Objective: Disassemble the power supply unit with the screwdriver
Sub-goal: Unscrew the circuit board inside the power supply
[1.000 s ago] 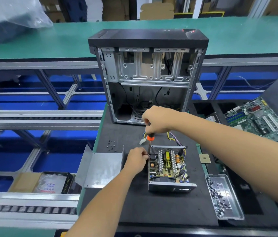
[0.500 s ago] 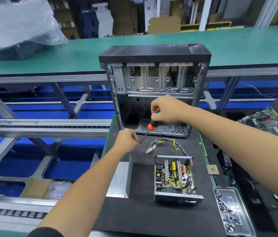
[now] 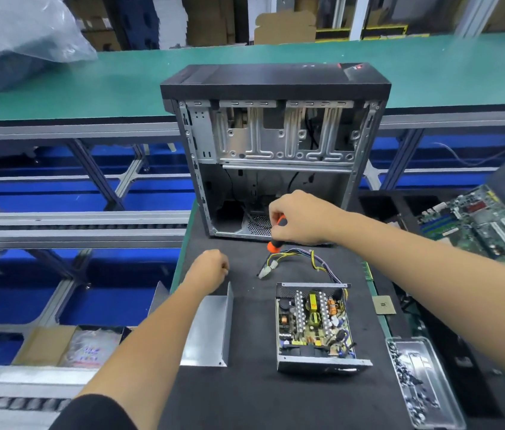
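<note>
Power supply unit (image 3: 316,325) sits nearest on the black mat (image 3: 245,398), lid off, board exposed. Removed cover (image 3: 209,330) lies just left of it. Left hand (image 3: 209,270) beyond, fingers curled; cannot tell whether it holds anything. Right hand (image 3: 302,220) farther back grips the screwdriver (image 3: 276,240). Judged between screws; the next move calls for seating the tip in a remaining board screw.

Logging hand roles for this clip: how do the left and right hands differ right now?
The right hand grips the orange-and-black screwdriver, while the left hand is a curled fist with nothing visible in it. The right hand sits just in front of the open computer case; the left hand is beside the detached metal cover. Neither touches the opened power supply unit.
</note>
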Tool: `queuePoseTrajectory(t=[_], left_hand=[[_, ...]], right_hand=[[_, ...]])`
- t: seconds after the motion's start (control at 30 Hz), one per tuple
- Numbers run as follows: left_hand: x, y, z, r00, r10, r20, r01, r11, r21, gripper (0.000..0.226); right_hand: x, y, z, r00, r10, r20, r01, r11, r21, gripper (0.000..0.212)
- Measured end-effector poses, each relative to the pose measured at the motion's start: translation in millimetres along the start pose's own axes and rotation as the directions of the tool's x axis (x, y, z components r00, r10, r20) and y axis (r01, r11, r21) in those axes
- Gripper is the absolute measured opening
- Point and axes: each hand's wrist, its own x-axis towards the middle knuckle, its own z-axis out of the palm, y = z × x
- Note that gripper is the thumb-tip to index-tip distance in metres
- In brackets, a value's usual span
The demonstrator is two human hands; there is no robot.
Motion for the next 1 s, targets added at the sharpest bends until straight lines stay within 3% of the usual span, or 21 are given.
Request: queuePoseTrajectory(t=[0.5,0.63,0.8,0.87,1.0], left_hand=[[9,-1,13,0.999,-0.042,0.001,0.042,0.999,-0.018,0.022],[3,12,6,0.993,-0.011,-0.121,0.000,0.996,-0.092,0.023],[2,64,-20,0.953,0.060,-0.298,-0.151,0.945,-0.292,0.018],[-3,87,-24,0.960,0.070,-0.270,-0.162,0.928,-0.335,0.015],[-20,112,-15,0.993,0.077,-0.092,-0.100,0.956,-0.276,0.015]], right_hand=[[-3,-3,6,1.000,0.017,-0.001,-0.017,1.000,-0.003,0.011],[-8,1,-2,0.999,0.027,-0.047,-0.027,1.000,0.003,0.015],[-18,7,-22,0.999,-0.001,-0.054,-0.002,0.998,-0.056,0.012],[-23,7,-28,0.999,-0.009,-0.038,0.007,0.998,-0.065,0.009],[-36,-1,-28,0.995,-0.089,0.052,0.094,0.991,-0.099,0.011]])
